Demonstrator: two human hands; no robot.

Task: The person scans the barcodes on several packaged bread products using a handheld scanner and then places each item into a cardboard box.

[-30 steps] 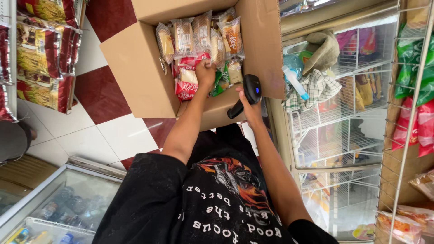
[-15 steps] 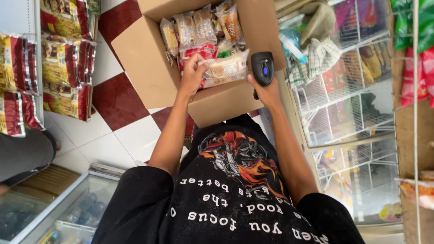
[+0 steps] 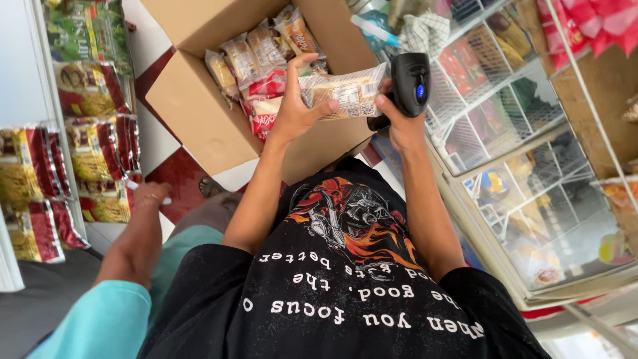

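My left hand point(image 3: 296, 110) holds a clear packet of biscuits point(image 3: 345, 93) above an open cardboard box point(image 3: 199, 126). The packet lies sideways, and its right end touches my right hand point(image 3: 399, 123). That hand grips a black handheld scanner point(image 3: 411, 83) with a small blue light, held right beside the packet. Several more snack packets point(image 3: 249, 60) stand upright inside the box, just beyond my left hand.
Strips of snack packets point(image 3: 93, 153) hang along the left. A white wire rack point(image 3: 505, 113) filled with goods stands on the right. Another person's arm in a teal sleeve point(image 3: 93, 319) reaches in at lower left, their hand point(image 3: 147, 199) near the red-and-white tiled floor.
My left hand has lifted the clear packet out of the box and brought it to the scanner. The teal-sleeved arm has come into view on the left.
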